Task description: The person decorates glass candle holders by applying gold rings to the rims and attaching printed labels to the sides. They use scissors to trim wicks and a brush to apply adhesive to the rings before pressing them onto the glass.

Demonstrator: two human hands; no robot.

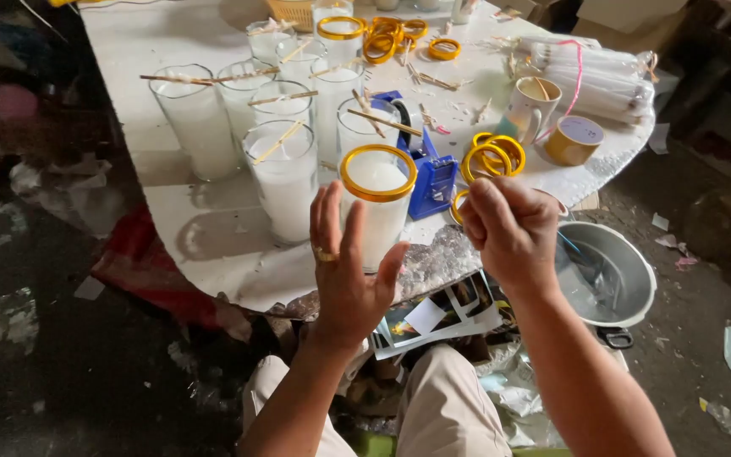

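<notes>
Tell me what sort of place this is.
Likely a small, informal candle-making workshop. A table holds glasses of white wax with sticks laid across them, loose yellow rings and bundled white candles. The left hand steadies a ring-topped glass.

Tall glass candle (377,211), white wax, gold rim band, upright at table edge, nearest of cluster.

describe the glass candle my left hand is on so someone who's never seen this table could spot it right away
On the white table, look to the near edge, at the front of the cluster of wax-filled glasses. The glass candle stands beside the blue tape dispenser, the left hand cupped around it. Unlike its stick-topped neighbours, it wears a yellow ring on its rim.
</notes>
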